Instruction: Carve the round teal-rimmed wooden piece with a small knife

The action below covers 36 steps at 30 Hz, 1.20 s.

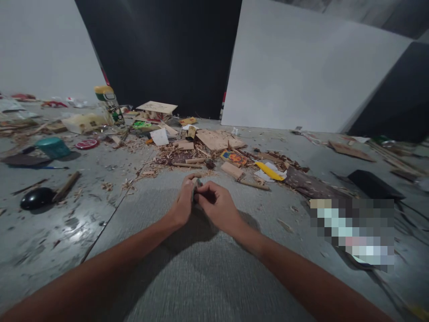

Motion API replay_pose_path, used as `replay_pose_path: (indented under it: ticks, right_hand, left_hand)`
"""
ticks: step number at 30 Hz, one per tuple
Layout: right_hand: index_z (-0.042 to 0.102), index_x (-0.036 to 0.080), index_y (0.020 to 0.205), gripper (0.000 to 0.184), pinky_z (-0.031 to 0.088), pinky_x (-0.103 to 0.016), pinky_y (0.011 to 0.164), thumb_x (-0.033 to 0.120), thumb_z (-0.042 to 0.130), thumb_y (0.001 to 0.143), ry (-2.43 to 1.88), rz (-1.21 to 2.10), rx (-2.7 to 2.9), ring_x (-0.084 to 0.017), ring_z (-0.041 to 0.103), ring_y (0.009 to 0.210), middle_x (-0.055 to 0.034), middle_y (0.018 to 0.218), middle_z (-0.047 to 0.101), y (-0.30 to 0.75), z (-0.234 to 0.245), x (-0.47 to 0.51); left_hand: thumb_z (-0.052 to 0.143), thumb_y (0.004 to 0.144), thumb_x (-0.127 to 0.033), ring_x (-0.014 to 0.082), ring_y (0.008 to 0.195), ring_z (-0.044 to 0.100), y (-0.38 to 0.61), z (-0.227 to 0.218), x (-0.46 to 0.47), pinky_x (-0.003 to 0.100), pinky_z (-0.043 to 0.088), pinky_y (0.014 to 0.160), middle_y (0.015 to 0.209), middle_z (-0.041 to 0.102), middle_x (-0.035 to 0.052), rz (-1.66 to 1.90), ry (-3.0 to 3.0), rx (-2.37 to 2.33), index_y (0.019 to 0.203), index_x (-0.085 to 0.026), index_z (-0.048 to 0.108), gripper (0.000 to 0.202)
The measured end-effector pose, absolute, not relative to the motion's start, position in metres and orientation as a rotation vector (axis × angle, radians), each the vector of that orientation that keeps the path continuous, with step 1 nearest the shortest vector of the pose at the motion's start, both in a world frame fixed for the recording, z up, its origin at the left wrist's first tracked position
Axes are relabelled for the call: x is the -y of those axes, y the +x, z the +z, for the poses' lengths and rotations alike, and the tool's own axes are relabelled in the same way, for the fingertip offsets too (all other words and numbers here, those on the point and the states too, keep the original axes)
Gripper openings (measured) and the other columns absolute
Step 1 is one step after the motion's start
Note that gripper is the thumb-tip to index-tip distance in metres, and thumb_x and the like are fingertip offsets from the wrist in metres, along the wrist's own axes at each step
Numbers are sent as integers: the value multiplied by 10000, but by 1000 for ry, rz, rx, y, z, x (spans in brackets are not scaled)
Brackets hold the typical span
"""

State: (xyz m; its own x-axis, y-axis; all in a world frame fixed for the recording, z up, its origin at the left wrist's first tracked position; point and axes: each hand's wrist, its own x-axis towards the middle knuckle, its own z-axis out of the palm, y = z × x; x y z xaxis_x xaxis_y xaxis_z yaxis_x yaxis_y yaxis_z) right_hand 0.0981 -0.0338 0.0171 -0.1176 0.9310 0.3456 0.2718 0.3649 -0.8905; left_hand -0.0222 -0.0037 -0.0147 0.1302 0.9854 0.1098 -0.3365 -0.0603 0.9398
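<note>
Both my hands meet over the grey floor mat in the middle of the view. My left hand is curled round a small piece of wood, which shows only partly between the fingers. My right hand is closed too, its fingertips pinching the same small piece from the right. Beyond the hands lies a heap of wood shavings and wooden offcuts.
A glue bottle stands at the back left by a small wooden model. A teal cup, a red lid and a black rounded object lie left. A white board leans behind. A black pad lies right.
</note>
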Motion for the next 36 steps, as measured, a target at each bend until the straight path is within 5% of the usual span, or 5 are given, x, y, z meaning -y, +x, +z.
replay_pose_path:
  ticks: [17,26,31,36]
  right_hand:
    - [744,207,868,157,517,-357,811,134,621,803,-1080,692,1662,-196,691,831,-54,895,768,99,19,36]
    - [739,191,862,132,537,-310,727,187,623,799,-1132,823,1571,-176,695,779,-47,859,768,96,12,32]
    - [714,179,850,111,498,-257,516,247,630,827,-1171,887,1563,-138,629,551,-21,693,719,95,8,29]
    - [715,190,785,139,510,-295,683,106,604,790,-1141,763,1711,-162,663,711,-34,784,742,96,11,30]
  left_hand:
    - [419,878,-277,130,626,517,-21,6,-1,233,456,609,670,541,-4,1221,758,-735,758,-216,557,192]
    - [410,888,-253,120,568,517,-21,4,-2,208,454,559,628,546,-14,1242,783,-752,775,-205,571,203]
    - [371,906,-288,139,481,483,-21,3,-1,231,394,424,593,539,-15,1168,828,-718,776,-223,558,237]
    - [387,904,-219,126,569,547,-23,1,-4,214,451,558,624,587,-14,1237,744,-738,801,-218,613,249]
